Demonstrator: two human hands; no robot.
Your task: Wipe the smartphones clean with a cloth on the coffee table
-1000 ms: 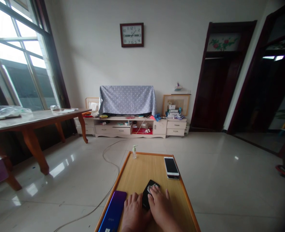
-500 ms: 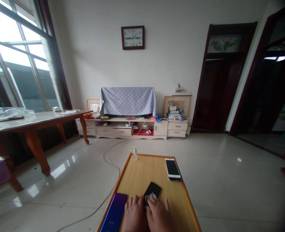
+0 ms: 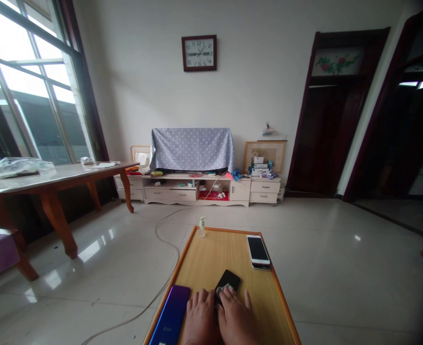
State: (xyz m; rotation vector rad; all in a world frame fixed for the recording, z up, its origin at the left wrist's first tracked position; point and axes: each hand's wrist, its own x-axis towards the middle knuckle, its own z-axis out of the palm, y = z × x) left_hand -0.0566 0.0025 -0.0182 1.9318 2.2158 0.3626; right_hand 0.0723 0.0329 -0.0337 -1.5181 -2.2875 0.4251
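A black smartphone lies tilted on the wooden tabletop, close to the near edge of my view. My right hand rests on its lower part, with a small pale cloth pinched under the fingers against the phone. My left hand lies just beside it, fingers touching the phone's lower left edge. A purple phone sits left of that hand. A white-framed phone lies further up on the right, and a small pump bottle stands at the far edge.
The low table has an orange rim and stands on a glossy tiled floor, with a white cable curving along its left side. A long wooden table stands to the left, and a cream cabinet lines the far wall.
My right hand has shifted slightly on the black phone, and the cloth still sits under its fingers. The whole view has tilted and drifted a little. The other phones and the bottle have not moved.
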